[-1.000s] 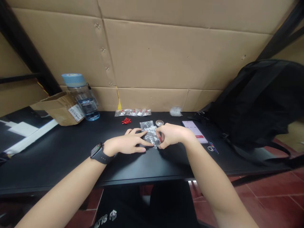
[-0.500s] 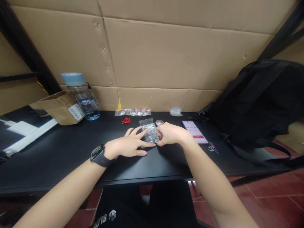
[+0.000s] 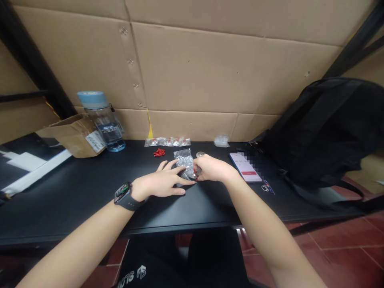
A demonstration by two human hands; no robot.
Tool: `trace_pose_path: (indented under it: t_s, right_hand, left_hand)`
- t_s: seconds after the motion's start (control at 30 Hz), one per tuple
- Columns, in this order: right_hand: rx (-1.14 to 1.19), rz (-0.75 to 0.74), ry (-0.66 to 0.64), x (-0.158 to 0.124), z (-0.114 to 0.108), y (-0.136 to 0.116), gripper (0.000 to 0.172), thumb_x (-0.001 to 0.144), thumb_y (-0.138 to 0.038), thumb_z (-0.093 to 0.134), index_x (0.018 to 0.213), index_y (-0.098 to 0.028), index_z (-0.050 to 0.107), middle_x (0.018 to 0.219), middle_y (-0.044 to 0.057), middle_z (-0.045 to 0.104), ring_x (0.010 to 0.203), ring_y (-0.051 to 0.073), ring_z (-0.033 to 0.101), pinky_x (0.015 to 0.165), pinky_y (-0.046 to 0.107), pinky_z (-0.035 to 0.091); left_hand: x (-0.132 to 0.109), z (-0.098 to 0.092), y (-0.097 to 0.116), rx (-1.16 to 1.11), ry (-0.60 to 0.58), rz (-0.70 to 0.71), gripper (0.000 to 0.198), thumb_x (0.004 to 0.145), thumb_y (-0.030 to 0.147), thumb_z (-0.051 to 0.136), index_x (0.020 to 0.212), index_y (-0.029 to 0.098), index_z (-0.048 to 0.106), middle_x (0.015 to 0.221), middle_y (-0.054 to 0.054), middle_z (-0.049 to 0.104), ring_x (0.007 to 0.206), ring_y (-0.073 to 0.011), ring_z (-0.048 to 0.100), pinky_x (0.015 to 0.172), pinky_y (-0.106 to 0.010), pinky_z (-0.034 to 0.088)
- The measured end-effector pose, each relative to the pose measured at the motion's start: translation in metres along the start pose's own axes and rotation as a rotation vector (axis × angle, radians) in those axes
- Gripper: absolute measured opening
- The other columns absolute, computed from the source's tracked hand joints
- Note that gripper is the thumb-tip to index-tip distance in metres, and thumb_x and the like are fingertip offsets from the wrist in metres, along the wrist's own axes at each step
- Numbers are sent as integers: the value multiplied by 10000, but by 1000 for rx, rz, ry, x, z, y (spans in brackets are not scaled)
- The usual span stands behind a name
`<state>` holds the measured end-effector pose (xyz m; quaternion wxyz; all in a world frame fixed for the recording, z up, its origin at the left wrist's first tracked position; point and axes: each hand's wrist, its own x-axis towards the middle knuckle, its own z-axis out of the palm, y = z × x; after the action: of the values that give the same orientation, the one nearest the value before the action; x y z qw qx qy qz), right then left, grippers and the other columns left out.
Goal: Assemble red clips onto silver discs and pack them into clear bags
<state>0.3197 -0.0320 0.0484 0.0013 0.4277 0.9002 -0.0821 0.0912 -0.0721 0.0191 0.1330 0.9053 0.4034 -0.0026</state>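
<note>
A small clear plastic bag (image 3: pixel 183 160) lies on the black desk (image 3: pixel 90 188) in front of me. My left hand (image 3: pixel 162 180), with a smartwatch on its wrist, rests with fingers spread, fingertips pinning the bag's near edge. My right hand (image 3: pixel 210 168) is closed in a pinch at the bag's right side, on a small round metal part with a bit of red. A second round metal part (image 3: pixel 201 154) lies just behind that hand. A small heap of red pieces (image 3: pixel 159 152) sits behind the bag.
A strip of clear packets (image 3: pixel 168 141) and a small clear bag (image 3: pixel 222 140) lie along the cardboard wall. A water bottle (image 3: pixel 103 122) and cardboard box (image 3: pixel 75 136) stand at left. A phone (image 3: pixel 244 167), keys (image 3: pixel 268 187) and a black backpack (image 3: pixel 327 132) are at right.
The bag has been drawn slightly away from me and bunched up. My right hand has slid left with it, and my left fingers have spread out.
</note>
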Motion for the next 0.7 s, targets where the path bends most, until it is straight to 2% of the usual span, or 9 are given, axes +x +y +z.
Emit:
trace_pose_path:
  t_s: [0.1, 0.23, 0.5, 0.6, 0.67, 0.7]
  right_hand:
    - [-7, -15, 87, 5, 3, 4, 258, 721, -188, 831, 923, -214, 673, 992, 57, 681, 840, 188, 640, 648, 246, 391]
    - [-69, 42, 187, 11, 5, 5, 320, 731, -295, 869, 958, -255, 648, 1038, 28, 684, 904, 215, 655, 668, 263, 378]
    - [-131, 104, 323, 25, 22, -1, 297, 882, -347, 707, 1150, -254, 619, 1148, 81, 662, 1040, 265, 627, 747, 310, 448]
    - [-68, 100, 351, 28, 24, 3, 303, 862, -366, 722, 1121, -231, 642, 1125, 87, 662, 1025, 264, 622, 780, 320, 455]
    - [66, -15, 299, 26, 20, 11, 374, 798, -403, 793, 1097, -221, 662, 1097, 73, 661, 985, 238, 622, 788, 301, 460]
    - [153, -101, 251, 25, 17, 16, 401, 778, -418, 814, 1092, -216, 670, 1077, 64, 664, 958, 218, 623, 789, 288, 462]
  left_hand:
    - [0, -1, 1, -3, -22, -7, 460, 939, 504, 613, 1387, 586, 544, 1691, 40, 264, 1549, -482, 16, 1125, -789, 44]
    - [0, -1, 0, -32, -30, -7, 461, 937, 511, 616, 1390, 570, 552, 1704, 39, 220, 1545, -495, 31, 1118, -800, 65]
    - [0, 1, -5, -38, -11, 7, 466, 921, 498, 644, 1379, 550, 576, 1720, 49, 140, 1546, -499, 34, 1136, -784, 79]
    - [0, -2, -8, -44, -5, 14, 415, 951, 536, 586, 1364, 502, 612, 1714, 28, 187, 1549, -478, 78, 1153, -755, 95]
    - [-1, -7, -10, -81, 8, 25, 374, 991, 557, 503, 1319, 459, 652, 1678, 11, 301, 1532, -446, 195, 1171, -710, 145]
    - [-2, -10, -11, -112, 22, 43, 370, 1004, 552, 476, 1295, 426, 666, 1632, -6, 392, 1497, -416, 301, 1180, -661, 204]
